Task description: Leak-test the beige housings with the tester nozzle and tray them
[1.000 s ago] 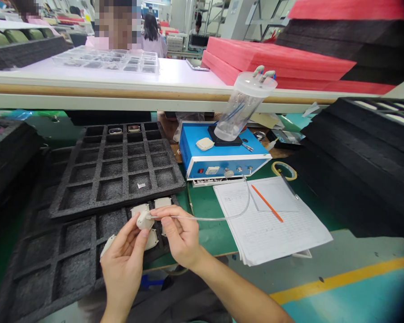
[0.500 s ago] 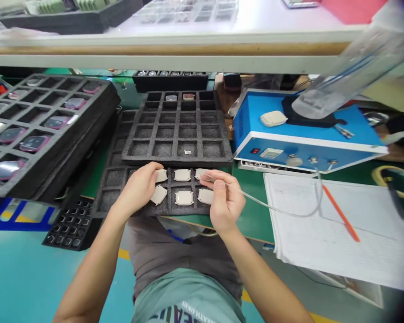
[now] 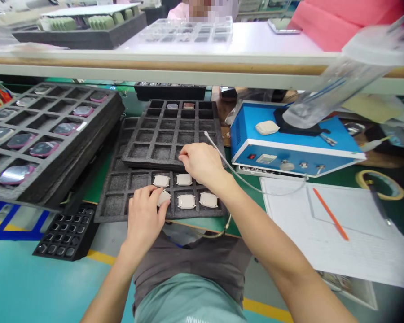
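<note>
My left hand (image 3: 145, 211) has its thumb and fingers closed around a beige watch case (image 3: 164, 197), tilted in the front row of the lower black foam tray (image 3: 116, 202). Several like it, such as a beige watch case (image 3: 186, 201), sit in the compartments beside it. My right hand (image 3: 204, 163) is over the front of the upper foam tray (image 3: 143, 151), fingertips pinched together and turned down; what they hold is hidden. Past its knuckles runs a thin clear tube (image 3: 237, 174) with a white tip pointing up. I cannot tell whether the hand grips it.
A blue machine box (image 3: 289, 146) stands right, with another beige case (image 3: 267, 128) and a plastic cylinder (image 3: 313, 105) on top. Papers (image 3: 289, 215) and an orange stick (image 3: 330, 214) lie before it. Stacked foam trays (image 3: 50, 179) hold watches at left. A shelf edge (image 3: 188, 69) crosses behind.
My right hand has moved from the right-hand beige cases up and left over the upper tray, covering a small white piece there. My left hand has come down onto the tilted case.
</note>
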The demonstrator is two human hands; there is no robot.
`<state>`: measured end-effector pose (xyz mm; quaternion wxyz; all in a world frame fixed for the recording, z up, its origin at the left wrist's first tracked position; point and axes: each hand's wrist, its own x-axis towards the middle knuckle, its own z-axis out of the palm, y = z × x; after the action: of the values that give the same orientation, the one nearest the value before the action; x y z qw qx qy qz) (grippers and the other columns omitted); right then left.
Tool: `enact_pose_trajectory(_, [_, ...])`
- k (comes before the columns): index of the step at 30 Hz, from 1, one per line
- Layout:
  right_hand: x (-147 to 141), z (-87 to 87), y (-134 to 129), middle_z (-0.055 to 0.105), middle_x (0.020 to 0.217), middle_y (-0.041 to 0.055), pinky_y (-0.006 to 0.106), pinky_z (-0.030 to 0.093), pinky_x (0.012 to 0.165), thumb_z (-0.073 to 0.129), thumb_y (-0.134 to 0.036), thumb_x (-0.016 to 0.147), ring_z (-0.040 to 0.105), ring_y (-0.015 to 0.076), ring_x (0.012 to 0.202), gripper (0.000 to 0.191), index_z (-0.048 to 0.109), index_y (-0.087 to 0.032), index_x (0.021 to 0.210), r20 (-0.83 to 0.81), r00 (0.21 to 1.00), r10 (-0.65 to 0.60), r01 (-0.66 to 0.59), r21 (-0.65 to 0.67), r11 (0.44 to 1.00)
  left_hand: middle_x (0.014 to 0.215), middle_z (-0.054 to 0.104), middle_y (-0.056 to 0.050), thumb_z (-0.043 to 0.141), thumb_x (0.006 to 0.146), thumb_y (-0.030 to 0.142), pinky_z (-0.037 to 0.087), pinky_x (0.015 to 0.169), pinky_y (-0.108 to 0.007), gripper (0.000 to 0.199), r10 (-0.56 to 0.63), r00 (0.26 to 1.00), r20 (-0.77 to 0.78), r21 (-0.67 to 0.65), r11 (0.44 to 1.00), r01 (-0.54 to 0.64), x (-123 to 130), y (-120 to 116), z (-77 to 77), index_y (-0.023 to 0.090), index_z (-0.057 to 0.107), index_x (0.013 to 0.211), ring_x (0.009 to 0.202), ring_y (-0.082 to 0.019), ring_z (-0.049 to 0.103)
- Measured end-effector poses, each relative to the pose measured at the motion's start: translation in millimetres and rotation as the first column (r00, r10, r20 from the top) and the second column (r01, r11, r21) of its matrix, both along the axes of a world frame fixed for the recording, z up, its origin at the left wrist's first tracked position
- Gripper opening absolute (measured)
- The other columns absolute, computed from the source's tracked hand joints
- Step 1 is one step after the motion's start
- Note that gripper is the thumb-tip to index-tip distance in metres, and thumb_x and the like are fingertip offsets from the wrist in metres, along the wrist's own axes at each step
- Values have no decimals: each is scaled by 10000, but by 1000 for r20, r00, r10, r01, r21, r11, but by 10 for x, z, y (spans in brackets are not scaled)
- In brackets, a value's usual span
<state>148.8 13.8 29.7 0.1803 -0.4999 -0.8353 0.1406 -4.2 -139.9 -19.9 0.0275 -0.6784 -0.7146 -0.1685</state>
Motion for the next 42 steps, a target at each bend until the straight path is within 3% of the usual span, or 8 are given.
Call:
enact_pose_trajectory(4, [-220,87,249,799,1056,189,384,581,891,791,-231,834,770,321,1027,190,801,-136,998,203,978,-39,62,-108,992,1109,770,-112,622,952,249,475,856,-434,199,-44,975,216,-25,998,50,-55,-60,0,201,718,1119,1014,-319,664])
enact_pose_trajectory(7, [-215,70,225,802,1039,206,384,581,877,696,-125,854,777,321,1003,173,801,-125,991,219,974,-63,81,-73,994,1068,787,-81,667,919,293,500,847,-379,269,35,814,579,-10,999,-35,-110,-28,17,225,727,1172,948,-263,699])
enact_pose_trajectory(10, [-44,55,-14,810,965,155,383,573,868,597,-128,907,770,289,938,205,801,-147,924,0,999,-53,53,-27,998,1039,775,-86,762,859,381,524,775,-304,369,31,287,957,0,994,-108,-67,94,61,181,733,1168,901,-210,695])
enact_pose_trajectory(13, [223,21,-382,780,815,47,291,558,682,623,-256,935,708,183,716,175,783,-189,911,-519,853,60,-125,-91,988,933,742,-53,849,789,390,521,694,-241,386,-27,-258,966,21,999,-24,71,254,96,157,748,1080,776,-140,648])
enact_pose_trajectory(16, [438,-58,-683,735,731,15,242,487,528,650,-308,927,617,133,584,165,774,-198,936,-725,688,27,-274,-225,935,864,710,-33,877,767,338,519,637,-216,357,37,-455,890,2,996,84,216,357,84,148,763,1047,706,-111,608])
enact_pose_trajectory(22, [547,-186,-760,758,833,19,255,514,636,658,-237,928,671,149,723,117,772,-213,931,-721,691,40,-358,-293,887,846,706,-32,896,752,323,516,597,-202,374,114,-477,872,-40,986,162,333,373,33,127,778,1047,671,-99,597])
enact_pose_trajectory(31, [613,-171,-743,747,799,-1,266,503,665,640,-191,944,661,146,703,141,775,-231,936,-610,785,112,-354,-293,888,890,748,-45,906,753,369,515,651,-212,412,114,-338,934,-74,989,130,400,332,30,146,775,1074,719,-114,636])
enact_pose_trajectory(42, [652,-275,-730,743,841,25,279,476,647,620,-222,940,677,165,770,114,734,-208,936,-643,766,5,-335,-392,857,926,737,-38,923,731,381,524,675,-214,417,142,-399,906,-74,981,181,438,384,-41,159,768,1048,748,-112,636])
